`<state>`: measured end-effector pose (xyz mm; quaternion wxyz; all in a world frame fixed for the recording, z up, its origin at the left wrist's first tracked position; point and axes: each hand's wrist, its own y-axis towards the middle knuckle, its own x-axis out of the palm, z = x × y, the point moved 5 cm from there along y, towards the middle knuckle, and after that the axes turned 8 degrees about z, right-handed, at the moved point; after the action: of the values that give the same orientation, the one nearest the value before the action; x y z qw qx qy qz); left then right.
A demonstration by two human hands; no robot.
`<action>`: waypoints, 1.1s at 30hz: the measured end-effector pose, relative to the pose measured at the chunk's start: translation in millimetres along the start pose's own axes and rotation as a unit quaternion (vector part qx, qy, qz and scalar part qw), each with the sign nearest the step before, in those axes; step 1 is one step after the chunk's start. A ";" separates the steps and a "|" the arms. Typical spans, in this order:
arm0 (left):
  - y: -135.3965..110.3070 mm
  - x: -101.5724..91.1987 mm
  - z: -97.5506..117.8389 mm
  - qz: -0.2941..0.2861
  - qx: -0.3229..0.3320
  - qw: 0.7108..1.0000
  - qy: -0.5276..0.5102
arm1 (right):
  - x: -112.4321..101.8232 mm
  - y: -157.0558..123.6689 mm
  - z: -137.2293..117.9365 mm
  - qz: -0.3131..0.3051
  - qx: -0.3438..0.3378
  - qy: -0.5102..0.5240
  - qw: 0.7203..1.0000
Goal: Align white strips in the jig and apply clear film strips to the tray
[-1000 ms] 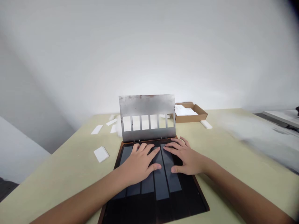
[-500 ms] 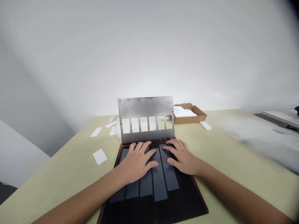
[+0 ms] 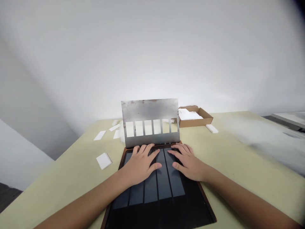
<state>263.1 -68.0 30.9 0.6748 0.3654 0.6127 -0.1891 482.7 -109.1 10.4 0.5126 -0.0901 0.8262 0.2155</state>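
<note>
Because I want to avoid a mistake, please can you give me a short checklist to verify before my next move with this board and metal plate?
1. Left hand and right hand flat on the grey strips: ok.
2. Metal plate standing up at the far edge of the black board: ok.
3. Strips parallel, side by side: ok.
4. Strips' far ends, under the hands: cannot tell.
5. White tile lying off the board: ok.

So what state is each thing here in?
left hand: flat on the grey strips
right hand: flat on the same strips
black board: lying on the table
metal stencil plate: raised, standing at the board's far edge
cardboard box: open, holding white pieces
white tile: lying flat
</note>
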 end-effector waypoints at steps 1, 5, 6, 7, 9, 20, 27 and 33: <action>0.0 0.2 -0.1 0.000 0.000 1.000 -0.001 | 0.0 0.0 -0.1 -0.001 0.000 -0.001 1.000; -0.1 0.2 -0.9 0.003 -0.001 1.000 -0.001 | 0.4 0.2 0.4 0.001 -0.004 -0.007 1.000; -0.2 -0.1 -1.0 0.005 -0.001 1.000 -0.002 | 0.6 0.3 0.7 0.002 -0.005 -0.009 1.000; -0.2 -0.3 -1.2 0.006 -0.001 1.000 -0.002 | 0.8 0.4 0.9 0.003 -0.005 -0.010 1.000; -0.2 -0.8 -1.4 0.007 -0.001 1.000 -0.003 | 1.4 0.5 1.2 0.001 -0.006 -0.013 1.000; -0.6 -10.5 -5.9 -0.009 -0.011 1.000 -0.019 | 0.7 0.5 -0.5 -0.003 0.002 -0.012 1.000; 0.7 -29.4 -25.9 -0.022 -0.010 0.999 -0.032 | -0.7 0.5 -2.8 0.002 0.003 -0.002 1.000; -1.1 -28.2 -28.6 -0.021 -0.004 0.999 -0.030 | -0.6 0.4 -2.8 -0.003 0.012 0.001 1.000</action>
<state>237.6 -53.3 58.3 0.6902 0.3442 0.6002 -0.2121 480.6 -110.1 12.1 0.5134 -0.0870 0.8290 0.2042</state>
